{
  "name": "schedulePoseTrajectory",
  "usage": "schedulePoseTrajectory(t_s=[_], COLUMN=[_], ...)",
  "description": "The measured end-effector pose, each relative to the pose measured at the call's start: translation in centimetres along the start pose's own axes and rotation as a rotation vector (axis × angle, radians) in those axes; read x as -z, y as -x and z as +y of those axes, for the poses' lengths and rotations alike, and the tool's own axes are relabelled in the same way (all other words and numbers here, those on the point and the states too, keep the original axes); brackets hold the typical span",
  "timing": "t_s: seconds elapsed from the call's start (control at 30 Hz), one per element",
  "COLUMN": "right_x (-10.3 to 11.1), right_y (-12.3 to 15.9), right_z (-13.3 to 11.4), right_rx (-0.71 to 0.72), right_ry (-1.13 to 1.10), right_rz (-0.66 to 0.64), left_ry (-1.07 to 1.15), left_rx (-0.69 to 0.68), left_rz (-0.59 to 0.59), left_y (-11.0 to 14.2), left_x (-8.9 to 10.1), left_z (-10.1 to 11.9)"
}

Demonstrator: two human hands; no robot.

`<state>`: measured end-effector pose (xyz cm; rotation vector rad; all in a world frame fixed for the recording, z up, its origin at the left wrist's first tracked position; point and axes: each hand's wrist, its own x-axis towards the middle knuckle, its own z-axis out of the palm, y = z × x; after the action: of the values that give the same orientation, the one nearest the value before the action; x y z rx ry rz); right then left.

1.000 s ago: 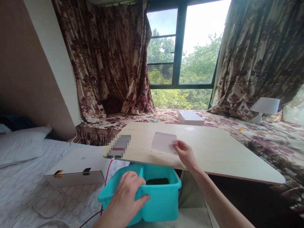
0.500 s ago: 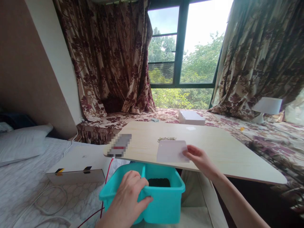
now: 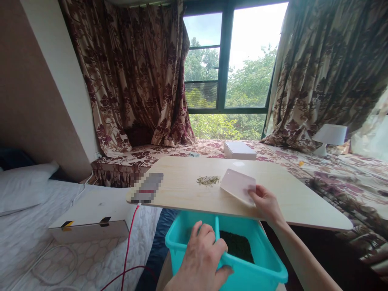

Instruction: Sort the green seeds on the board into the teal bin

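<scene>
My left hand (image 3: 203, 254) grips the near rim of a turquoise two-compartment plastic bin (image 3: 257, 279) at its divider, thumb outside. Dark, fine-grained material (image 3: 238, 246) covers the floor of the right compartment; my hand hides part of the left one. Pinched by its right edge, a translucent rectangular plastic sheet (image 3: 236, 186) is in my right hand (image 3: 266, 202), tilted above the wooden tabletop (image 3: 291, 194). Left of the sheet lies a loose patch of small greenish-beige grains (image 3: 208, 180), possibly seeds or beans. The bin sits below the table's near edge.
A pixelated flat device (image 3: 148, 188) with a red cable (image 3: 129, 242) lies at the table's left end. Left, a white box (image 3: 91, 214) rests on the bed. Behind the table are a white box (image 3: 240, 150) and a lamp (image 3: 330, 135) on the window ledge.
The plastic sheet has moved right and tilted, away from the grains, which show more fully. My left hand and the bin have shifted right, and the bin has turned; more dark material is visible.
</scene>
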<state>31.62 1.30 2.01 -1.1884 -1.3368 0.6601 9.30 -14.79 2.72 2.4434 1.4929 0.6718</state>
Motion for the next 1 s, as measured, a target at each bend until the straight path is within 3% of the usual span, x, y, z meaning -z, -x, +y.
schedulePoseTrajectory(t_s=[0.2,0.37,0.57,0.8,1.0], right_x=[-2.1,-3.3,-4.3,-5.2,-4.7], right_y=[0.7,-0.3,-0.4,-1.2,-0.6], right_z=[-0.6,-0.5,-0.6,-1.1,-1.7], right_rx=[-0.002,0.065,0.044,0.052,0.020], right_ry=[-0.093,-0.054,-0.088,-0.131,-0.146], right_rz=[-0.168,-0.153,-0.221,-0.213,-0.322], left_ry=[-0.032,-0.033,-0.032,-0.034,-0.043], left_rx=[0.007,-0.010,0.006,0.008,0.004], left_rz=[-0.042,-0.047,-0.033,-0.064,-0.052], left_y=[0.0,-0.1,0.1,-0.1,0.0], left_x=[0.7,0.6,1.1,1.3,1.3], left_z=[0.2,0.0,0.4,0.4,0.4])
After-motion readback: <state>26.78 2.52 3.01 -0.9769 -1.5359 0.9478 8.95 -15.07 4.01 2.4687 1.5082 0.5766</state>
